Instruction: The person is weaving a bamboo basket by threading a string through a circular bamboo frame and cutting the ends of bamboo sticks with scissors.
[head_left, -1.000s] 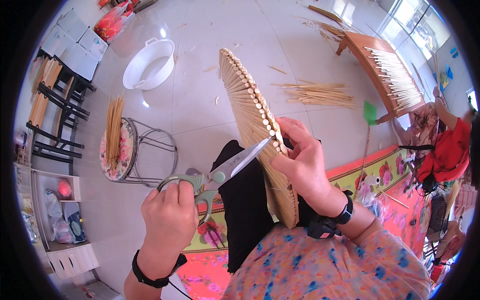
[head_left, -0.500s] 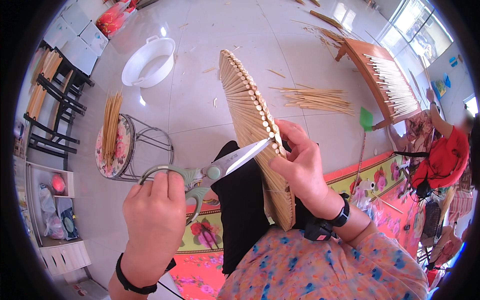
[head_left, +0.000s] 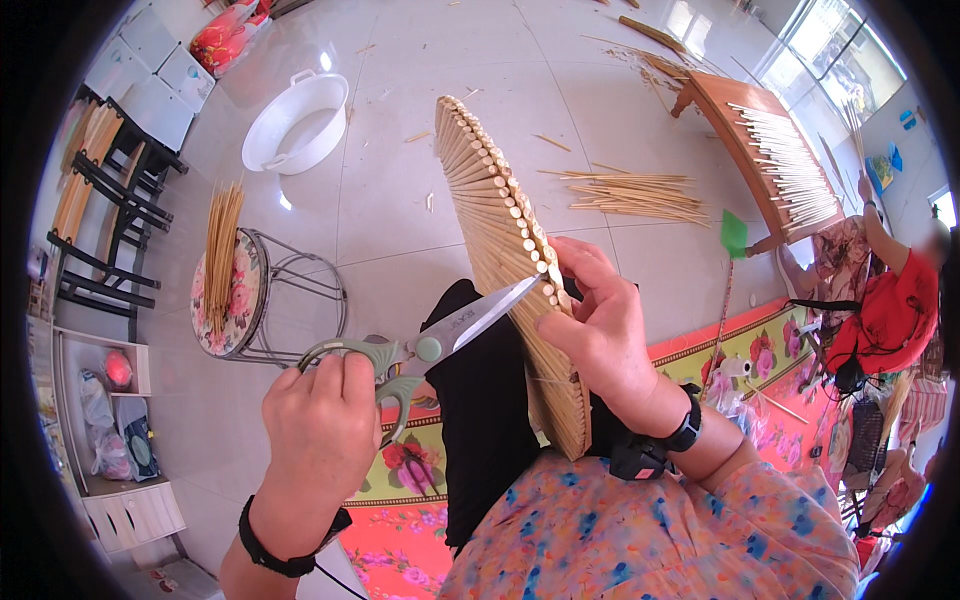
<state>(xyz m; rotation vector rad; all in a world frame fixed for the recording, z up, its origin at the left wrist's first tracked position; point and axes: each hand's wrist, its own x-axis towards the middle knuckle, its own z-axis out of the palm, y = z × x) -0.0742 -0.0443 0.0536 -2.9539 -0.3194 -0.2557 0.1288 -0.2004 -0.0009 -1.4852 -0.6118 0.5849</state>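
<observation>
My left hand grips a pair of scissors by its green handles, fingers curled through the loops. The scissors' tip touches the edge of a round, pleated-looking mat of pale stalks, near a row of cut, whitish stalk ends. Held on edge above my lap, the mat leans slightly left at its top. My right hand pinches its right edge just beyond the scissors' tip, thumb on the near face and fingers behind. The far face of the mat is hidden.
Bundled stalks lie on a floral stool at left, near a white basin. More stalks lie on the floor. At right, a wooden table bears white stalks, and a person in red sits beside it.
My left hand has dropped slightly, and the scissors' handles have drawn a little closer together. The tip stays at the mat's edge, while my right hand has hardly moved.
</observation>
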